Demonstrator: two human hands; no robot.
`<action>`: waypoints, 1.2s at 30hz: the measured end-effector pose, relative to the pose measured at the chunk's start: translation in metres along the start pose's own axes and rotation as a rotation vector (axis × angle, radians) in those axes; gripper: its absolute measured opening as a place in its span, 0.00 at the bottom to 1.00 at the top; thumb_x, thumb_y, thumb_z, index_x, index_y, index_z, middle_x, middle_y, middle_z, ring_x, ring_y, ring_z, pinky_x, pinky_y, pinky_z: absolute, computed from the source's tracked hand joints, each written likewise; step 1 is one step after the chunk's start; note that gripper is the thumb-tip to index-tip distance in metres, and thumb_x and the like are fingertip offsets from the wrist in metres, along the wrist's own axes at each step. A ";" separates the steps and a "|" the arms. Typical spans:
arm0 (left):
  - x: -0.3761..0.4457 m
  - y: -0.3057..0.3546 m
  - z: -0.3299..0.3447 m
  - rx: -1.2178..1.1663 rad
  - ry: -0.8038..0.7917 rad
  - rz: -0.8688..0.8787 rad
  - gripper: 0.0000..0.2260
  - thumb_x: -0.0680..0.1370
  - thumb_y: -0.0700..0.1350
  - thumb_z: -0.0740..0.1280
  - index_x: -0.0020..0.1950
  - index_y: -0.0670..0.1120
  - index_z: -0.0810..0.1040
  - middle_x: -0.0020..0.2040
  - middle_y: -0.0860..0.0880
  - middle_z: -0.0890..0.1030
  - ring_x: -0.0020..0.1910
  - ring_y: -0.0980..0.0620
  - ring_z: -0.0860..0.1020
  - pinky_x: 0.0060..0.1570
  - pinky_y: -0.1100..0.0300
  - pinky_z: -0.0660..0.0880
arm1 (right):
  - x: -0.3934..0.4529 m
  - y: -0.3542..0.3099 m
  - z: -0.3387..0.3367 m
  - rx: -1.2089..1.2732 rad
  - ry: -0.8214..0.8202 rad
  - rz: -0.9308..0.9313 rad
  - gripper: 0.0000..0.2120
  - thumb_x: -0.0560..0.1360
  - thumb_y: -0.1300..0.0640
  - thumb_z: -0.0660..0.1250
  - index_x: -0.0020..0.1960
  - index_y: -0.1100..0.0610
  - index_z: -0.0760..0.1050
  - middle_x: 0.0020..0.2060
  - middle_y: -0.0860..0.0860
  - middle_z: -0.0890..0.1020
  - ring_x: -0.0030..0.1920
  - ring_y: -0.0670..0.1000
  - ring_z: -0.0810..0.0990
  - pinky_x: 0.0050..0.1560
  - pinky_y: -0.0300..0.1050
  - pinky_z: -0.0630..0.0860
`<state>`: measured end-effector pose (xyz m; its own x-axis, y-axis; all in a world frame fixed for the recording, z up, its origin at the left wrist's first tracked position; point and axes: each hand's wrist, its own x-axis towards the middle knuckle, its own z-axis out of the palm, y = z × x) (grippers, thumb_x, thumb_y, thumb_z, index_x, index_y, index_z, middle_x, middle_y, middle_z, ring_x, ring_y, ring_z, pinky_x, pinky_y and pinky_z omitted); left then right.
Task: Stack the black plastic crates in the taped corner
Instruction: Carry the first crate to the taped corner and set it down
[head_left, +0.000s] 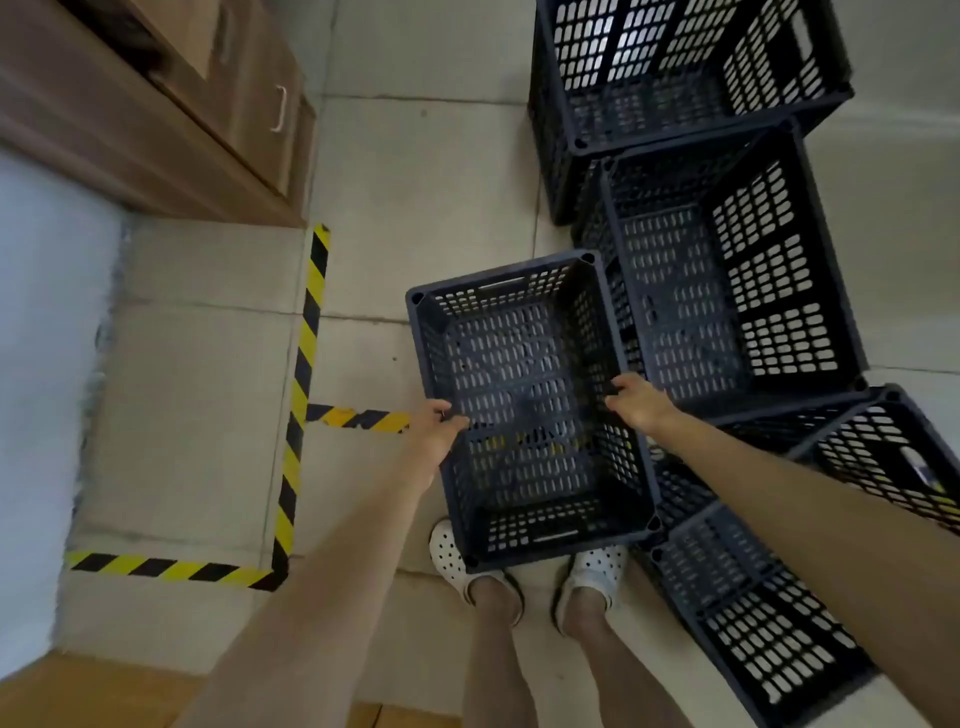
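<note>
I hold one black plastic crate (524, 364) in front of me, above the floor and my feet. My left hand (436, 431) grips its left rim and my right hand (641, 397) grips its right rim. The crate is empty, with its open top facing me. Yellow and black tape (304, 374) marks off a corner of the tiled floor to the left, beside a white wall (41, 338). No crate stands inside the taped area.
Several more black crates (727, 291) stand on the right, some stacked, one at the lower right (769, 613). A wooden cabinet (171, 114) borders the taped corner at the far end. My two feet in white clogs (452, 561) are under the held crate.
</note>
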<state>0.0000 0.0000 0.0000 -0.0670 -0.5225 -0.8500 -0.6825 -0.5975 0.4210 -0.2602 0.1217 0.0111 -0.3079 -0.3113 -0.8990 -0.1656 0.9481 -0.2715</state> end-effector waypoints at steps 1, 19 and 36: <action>0.010 -0.006 0.004 0.020 0.001 0.009 0.14 0.76 0.39 0.71 0.58 0.44 0.70 0.62 0.39 0.75 0.57 0.42 0.77 0.54 0.52 0.77 | 0.005 0.002 0.002 0.002 0.001 0.007 0.26 0.82 0.56 0.59 0.78 0.57 0.56 0.71 0.57 0.68 0.66 0.60 0.72 0.64 0.51 0.70; 0.085 -0.066 0.030 -0.131 0.004 -0.154 0.41 0.76 0.39 0.72 0.80 0.43 0.49 0.76 0.44 0.63 0.73 0.41 0.66 0.70 0.45 0.67 | 0.089 0.036 0.034 0.097 0.132 0.103 0.40 0.79 0.52 0.66 0.79 0.60 0.44 0.78 0.57 0.56 0.75 0.60 0.59 0.74 0.55 0.60; 0.030 -0.070 -0.034 -0.340 0.131 -0.289 0.29 0.77 0.43 0.69 0.74 0.41 0.60 0.72 0.40 0.68 0.68 0.39 0.71 0.66 0.42 0.71 | 0.064 -0.004 0.045 0.292 0.114 0.274 0.25 0.78 0.59 0.67 0.72 0.62 0.65 0.69 0.58 0.70 0.67 0.60 0.69 0.59 0.51 0.69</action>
<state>0.0710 0.0055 -0.0440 0.1982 -0.3651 -0.9096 -0.3811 -0.8837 0.2717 -0.2376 0.1011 -0.0610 -0.4080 -0.0349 -0.9123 0.2043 0.9704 -0.1285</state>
